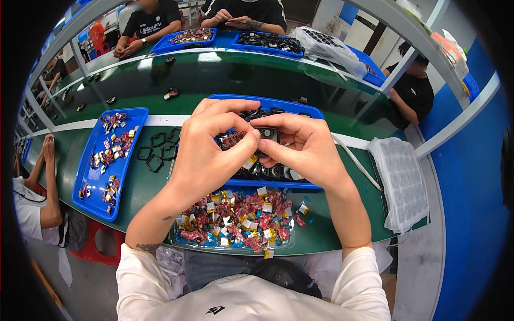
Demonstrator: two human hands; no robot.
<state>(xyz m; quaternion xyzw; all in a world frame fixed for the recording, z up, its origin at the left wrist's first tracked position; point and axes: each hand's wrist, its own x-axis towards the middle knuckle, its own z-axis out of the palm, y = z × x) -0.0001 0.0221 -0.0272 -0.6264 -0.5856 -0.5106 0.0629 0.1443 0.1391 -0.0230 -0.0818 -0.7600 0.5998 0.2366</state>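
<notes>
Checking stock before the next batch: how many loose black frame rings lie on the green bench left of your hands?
4 that I can make out: one upper left, one upper right, one at far left, one lowest. They overlap, and the left hand may hide more.

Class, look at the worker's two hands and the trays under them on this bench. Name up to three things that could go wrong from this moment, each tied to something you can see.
1. Both the left hand and right hand pinch one small black part in mid-air; it might slip into the blue tray.
2. The clear tray of small red and yellow pieces sits at the table edge; a forearm could knock pieces off.
</notes>
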